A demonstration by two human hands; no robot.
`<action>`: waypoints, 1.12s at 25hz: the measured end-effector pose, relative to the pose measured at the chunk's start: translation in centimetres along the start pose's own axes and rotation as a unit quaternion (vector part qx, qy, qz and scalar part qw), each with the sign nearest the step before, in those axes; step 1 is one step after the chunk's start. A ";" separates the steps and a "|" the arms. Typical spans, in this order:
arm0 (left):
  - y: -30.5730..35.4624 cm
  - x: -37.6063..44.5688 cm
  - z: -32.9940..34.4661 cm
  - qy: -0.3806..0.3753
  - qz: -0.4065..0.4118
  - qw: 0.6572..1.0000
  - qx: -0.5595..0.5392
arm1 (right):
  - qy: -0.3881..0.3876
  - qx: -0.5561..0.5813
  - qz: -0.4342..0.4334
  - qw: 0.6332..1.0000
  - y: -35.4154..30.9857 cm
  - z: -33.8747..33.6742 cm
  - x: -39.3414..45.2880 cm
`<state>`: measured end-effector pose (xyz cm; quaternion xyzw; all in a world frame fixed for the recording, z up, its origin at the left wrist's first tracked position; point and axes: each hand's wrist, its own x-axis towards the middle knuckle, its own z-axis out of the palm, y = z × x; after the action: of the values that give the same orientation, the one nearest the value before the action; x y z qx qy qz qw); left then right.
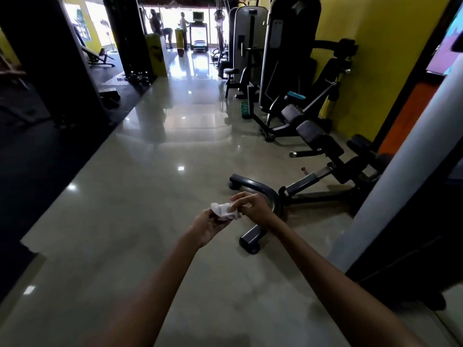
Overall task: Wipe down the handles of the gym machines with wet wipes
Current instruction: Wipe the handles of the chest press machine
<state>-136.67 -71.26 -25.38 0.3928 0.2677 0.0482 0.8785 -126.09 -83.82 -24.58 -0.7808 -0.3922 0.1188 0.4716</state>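
Wipe crumpled between both hands, left hand's fingers half hidden

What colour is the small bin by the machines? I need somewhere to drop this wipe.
Green, a mesh bin; the head view shows it.

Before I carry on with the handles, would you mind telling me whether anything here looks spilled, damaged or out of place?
Nothing stands out. The floor shows only light reflections, no spill. The bench and weight machine stand upright along the yellow wall. Both hands, left hand and right hand, hold a crumpled white wipe.
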 end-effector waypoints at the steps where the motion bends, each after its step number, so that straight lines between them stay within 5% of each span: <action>1: 1.1 0.7 -0.6 0.005 -0.002 1.000 -0.008 | -0.005 -0.024 -0.004 1.000 -0.1 0.4 1.3; 5: 5.0 4.4 -2.5 -0.003 -0.026 0.997 -0.067 | -0.022 -0.087 -0.017 0.996 0.4 1.3 6.9; 9: 9.3 10.2 -3.2 0.012 0.000 0.999 0.040 | -0.032 -0.074 -0.013 0.997 2.0 2.3 14.5; 14: 15.3 18.3 -3.2 0.046 0.081 0.994 0.058 | -0.015 0.184 0.123 0.975 0.9 2.4 24.6; 19: 21.0 26.9 -3.7 0.039 0.132 0.989 0.059 | -0.075 0.256 0.223 0.938 4.1 3.8 34.4; 28: 31.6 44.5 -6.7 0.020 0.116 0.993 0.024 | 0.018 0.388 0.254 0.886 9.2 5.8 54.4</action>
<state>-98.21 -32.04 -25.64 0.4413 0.2391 0.1515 0.8516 -88.61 -42.94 -25.26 -0.6107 -0.0946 0.3628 0.6975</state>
